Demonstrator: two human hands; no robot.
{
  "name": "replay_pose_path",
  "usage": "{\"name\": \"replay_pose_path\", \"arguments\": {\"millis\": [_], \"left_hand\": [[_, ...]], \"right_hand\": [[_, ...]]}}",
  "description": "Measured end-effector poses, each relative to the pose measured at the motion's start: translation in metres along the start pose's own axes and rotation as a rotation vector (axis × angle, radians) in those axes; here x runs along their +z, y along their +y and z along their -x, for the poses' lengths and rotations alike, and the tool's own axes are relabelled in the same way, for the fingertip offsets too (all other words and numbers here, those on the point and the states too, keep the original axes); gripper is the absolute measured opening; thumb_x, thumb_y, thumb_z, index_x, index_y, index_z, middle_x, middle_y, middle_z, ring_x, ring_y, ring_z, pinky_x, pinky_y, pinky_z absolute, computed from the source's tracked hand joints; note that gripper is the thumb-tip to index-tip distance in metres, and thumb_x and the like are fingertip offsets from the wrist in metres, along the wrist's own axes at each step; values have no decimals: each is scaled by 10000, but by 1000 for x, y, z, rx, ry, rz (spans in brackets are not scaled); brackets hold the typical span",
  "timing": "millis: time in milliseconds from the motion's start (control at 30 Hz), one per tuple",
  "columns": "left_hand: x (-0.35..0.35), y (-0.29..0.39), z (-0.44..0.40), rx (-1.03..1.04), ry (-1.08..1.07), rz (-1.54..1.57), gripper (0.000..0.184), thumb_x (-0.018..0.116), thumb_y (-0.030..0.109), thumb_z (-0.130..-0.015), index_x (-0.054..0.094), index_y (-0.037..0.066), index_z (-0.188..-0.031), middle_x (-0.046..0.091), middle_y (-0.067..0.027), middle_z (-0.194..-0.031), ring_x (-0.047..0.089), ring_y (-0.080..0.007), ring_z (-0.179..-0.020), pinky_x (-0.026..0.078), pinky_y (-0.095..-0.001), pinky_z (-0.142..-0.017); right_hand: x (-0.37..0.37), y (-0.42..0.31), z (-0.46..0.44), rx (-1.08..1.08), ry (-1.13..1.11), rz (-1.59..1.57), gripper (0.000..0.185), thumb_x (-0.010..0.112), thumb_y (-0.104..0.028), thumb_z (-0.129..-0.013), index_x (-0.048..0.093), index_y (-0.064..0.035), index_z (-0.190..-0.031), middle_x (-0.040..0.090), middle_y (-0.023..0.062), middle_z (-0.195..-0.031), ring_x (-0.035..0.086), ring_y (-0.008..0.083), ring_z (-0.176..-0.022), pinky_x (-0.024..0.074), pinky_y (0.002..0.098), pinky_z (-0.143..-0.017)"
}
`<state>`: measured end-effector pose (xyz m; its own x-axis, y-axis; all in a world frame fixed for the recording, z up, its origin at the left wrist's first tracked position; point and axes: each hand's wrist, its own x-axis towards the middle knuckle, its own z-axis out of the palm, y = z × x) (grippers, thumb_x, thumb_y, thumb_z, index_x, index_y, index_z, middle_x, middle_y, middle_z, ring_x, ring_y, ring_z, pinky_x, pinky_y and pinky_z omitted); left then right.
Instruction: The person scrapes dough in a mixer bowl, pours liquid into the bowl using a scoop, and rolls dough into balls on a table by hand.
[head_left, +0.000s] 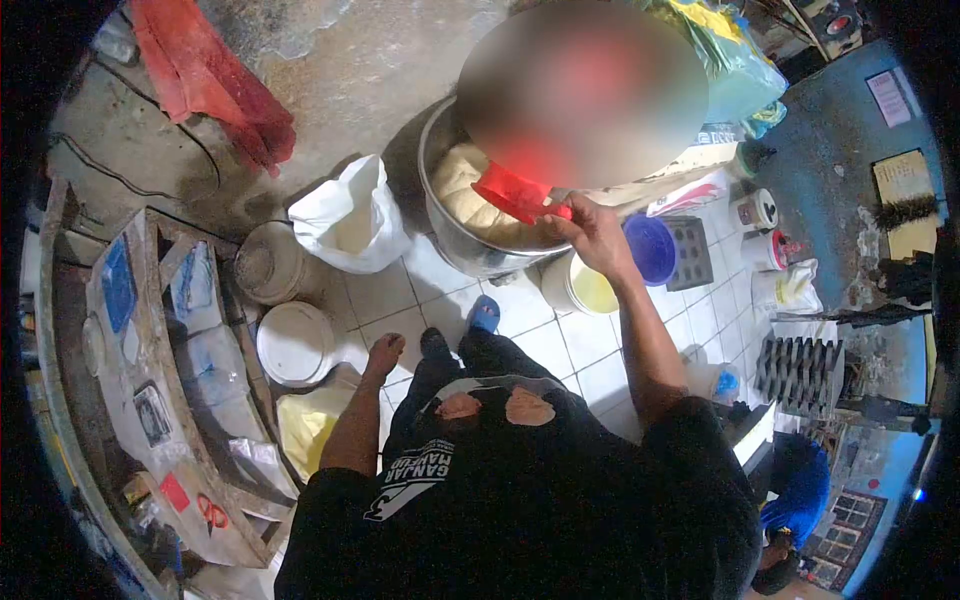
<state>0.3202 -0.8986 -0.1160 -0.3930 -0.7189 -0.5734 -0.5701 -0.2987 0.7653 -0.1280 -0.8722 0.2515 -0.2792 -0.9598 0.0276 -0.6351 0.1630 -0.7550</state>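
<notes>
My right hand [592, 235] is closed around the handle of a red plastic dipper [508, 192]. The dipper is over the near side of a big metal mixing bowl [470, 262]. Pale dough [462, 190] lies in the bowl, partly hidden by the dipper and a blurred patch above. My left hand [386, 356] hangs low on the left, fingers curled in, with nothing visible in it. It is nearest to a white lidded bucket [296, 344], apart from it.
An open white sack [350, 222] stands left of the bowl. Right of it are a bucket of yellowish contents [583, 284] and a purple tub [651, 250]. Wooden shelves [180, 350] line the left. A person in blue [802, 485] is at lower right.
</notes>
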Motion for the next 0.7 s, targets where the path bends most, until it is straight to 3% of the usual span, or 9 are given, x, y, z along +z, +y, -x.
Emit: {"name": "replay_pose_path", "arguments": {"millis": [33,167,267,333,400,467,600,667,700], "left_hand": [[1,-2,0,-3,-2,2,425,647,356,-997,697,-10,-1205,741,-130,-1030,693,-209,-915,547,-376,-857],[3,-24,-6,39,-14,6,456,647,378,-992,697,-10,-1228,752,-137,-1049,713,-230,-921,559,-376,-857],[9,-15,-3,2,-14,-15,471,645,387,-991,696,-11,-1238,757,-147,-1081,728,-240,-935,566,-380,-861],[11,-13,0,-28,-7,3,475,642,389,-990,696,-12,-1240,758,-153,-1099,734,-244,-943,568,-383,-865],[14,-5,-4,-26,-37,-62,474,645,376,-986,690,-16,-1247,758,-150,-1097,732,-230,-938,567,-377,-868],[21,2,-6,-47,-47,-45,466,641,366,-985,684,-9,-1257,756,-145,-1078,724,-224,-919,561,-366,-859],[55,-14,-23,95,-67,91,428,639,378,-983,694,7,-1188,755,-146,-1044,721,-225,-904,556,-365,-838],[73,37,-13,-52,-128,-208,421,631,382,-988,695,6,-1166,754,-150,-1025,719,-230,-902,556,-370,-844],[76,39,-7,197,-173,-111,417,612,379,-1003,694,5,-1168,754,-152,-1014,719,-235,-908,555,-382,-854]], "right_hand": [[3,-2,0,-10,1,2,213,748,-188,-938,670,1,-996,653,190,-786,654,241,-729,514,375,-705],[31,-3,-2,-229,-23,106,220,729,-207,-950,670,-16,-1041,679,239,-850,652,423,-761,517,433,-708],[42,2,10,-68,-11,116,237,729,-219,-954,667,-29,-1081,669,244,-861,661,415,-761,522,435,-706],[50,14,27,-72,74,55,213,710,-218,-981,660,-20,-1043,696,179,-835,667,315,-718,523,381,-690],[50,37,47,191,190,-670,162,698,-197,-1001,661,-41,-1020,712,85,-833,663,189,-722,526,326,-706],[31,57,80,438,283,-1031,117,694,-158,-1004,644,-61,-1046,709,36,-945,663,121,-825,531,289,-731],[2,133,162,563,605,-1530,159,700,-124,-990,637,-49,-1114,699,62,-1114,676,144,-989,576,268,-814],[-15,186,202,598,700,-1675,179,690,-105,-992,638,-31,-1146,702,64,-1117,690,163,-1014,598,261,-895],[-21,217,221,651,845,-1700,197,685,-85,-992,634,-15,-1169,698,70,-1132,692,173,-1045,604,248,-934]]}}
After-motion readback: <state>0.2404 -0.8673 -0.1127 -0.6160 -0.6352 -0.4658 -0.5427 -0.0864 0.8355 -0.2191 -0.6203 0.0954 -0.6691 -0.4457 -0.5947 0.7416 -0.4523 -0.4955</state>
